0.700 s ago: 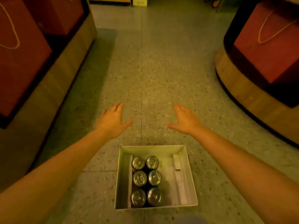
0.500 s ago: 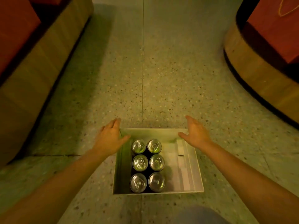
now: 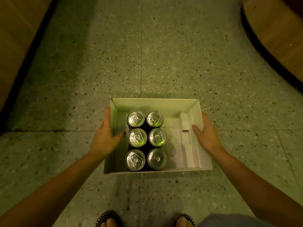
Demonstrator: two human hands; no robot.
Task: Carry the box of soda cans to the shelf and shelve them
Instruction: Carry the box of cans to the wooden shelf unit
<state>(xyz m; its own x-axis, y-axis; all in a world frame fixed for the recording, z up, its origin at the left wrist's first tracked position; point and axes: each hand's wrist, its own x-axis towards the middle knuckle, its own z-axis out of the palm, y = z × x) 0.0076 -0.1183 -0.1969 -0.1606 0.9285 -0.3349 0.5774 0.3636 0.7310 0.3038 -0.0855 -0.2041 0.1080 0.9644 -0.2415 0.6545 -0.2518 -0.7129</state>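
Cans (image 3: pixel 146 140), six (two columns), in one box (image 3: pixel 155 103); fingers (image 3: pixel 107 117) of both hands clasping its sides.

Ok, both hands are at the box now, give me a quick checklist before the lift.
1. Left hand on the box wall, thumb inside: ok.
2. Right hand on the opposite wall, thumb over the rim: ok.
3. Six cans upright, two by three: ok.
4. Load centred: not ok, cans sit toward the left side.
5. Fingers under the base: cannot tell.
6. Floor ahead free of obstacles: ok.
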